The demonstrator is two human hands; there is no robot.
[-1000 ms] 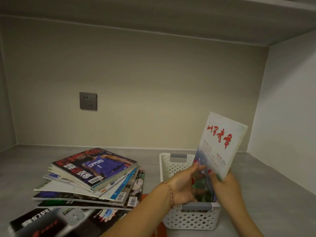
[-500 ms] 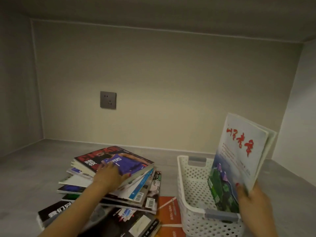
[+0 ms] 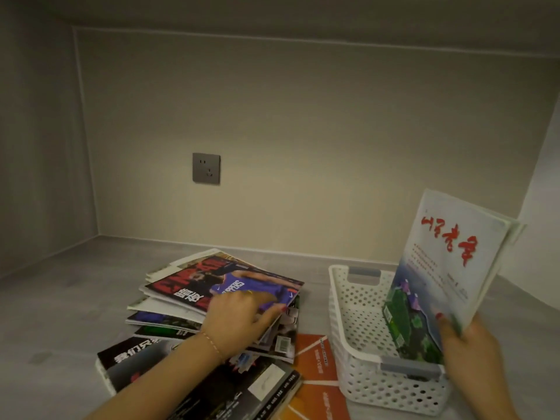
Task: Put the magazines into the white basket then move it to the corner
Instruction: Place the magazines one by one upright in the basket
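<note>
A person's left hand [image 3: 239,318] lies on a loose stack of magazines [image 3: 212,301], fingers curled over the right edge of the top copy, a basketball magazine [image 3: 209,286], with the thumb under that edge; a thin bracelet circles the wrist. The right hand [image 3: 472,350], at the lower right and partly cut off by the frame's edge, grips the lower corner of a pale magazine with red lettering [image 3: 448,262], thumb pressed on the cover. That magazine stands tilted in the white basket [image 3: 354,310], its bottom edge hidden behind the basket's near grey handle. At least one more copy sits behind it, only its edges showing. The basket sits on the grey surface [image 3: 60,301] just right of the stack. An orange booklet [image 3: 315,380] lies flat between them, partly covered by the stack. A black magazine [image 3: 133,356] at the bottom is crossed by the left forearm. Titles are blurred. A grey wall socket [image 3: 206,168] is set in the back wall.
</note>
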